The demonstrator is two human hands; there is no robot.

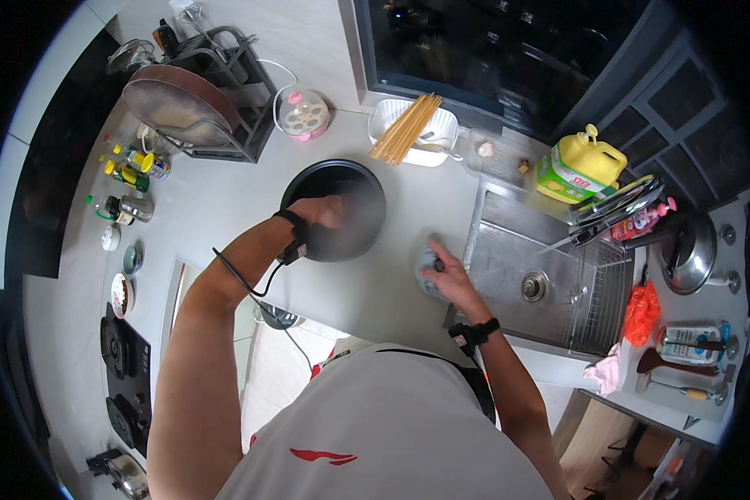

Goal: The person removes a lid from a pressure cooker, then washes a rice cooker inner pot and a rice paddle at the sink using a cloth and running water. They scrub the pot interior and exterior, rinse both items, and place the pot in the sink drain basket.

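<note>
A round black pot or deep pan point(362, 225) stands on the grey counter, its inside dark and hazy. Inside it is my left hand point(328, 212); its fingers are blurred, and whether they hold anything cannot be told. On the counter just left of the sink, my right hand point(447, 275) grips a grey-blue cloth point(426, 269), fingers over it. Both wrists wear black bands with small devices and cables.
The steel sink point(506, 275) lies at the right. Behind are a white basket point(381, 115) with wooden chopsticks point(406, 130), a pink egg cooker point(304, 117) and a yellow detergent jug point(578, 165). A pan rack point(240, 140), bottles point(125, 175) and gas hob point(139, 375) are at left.
</note>
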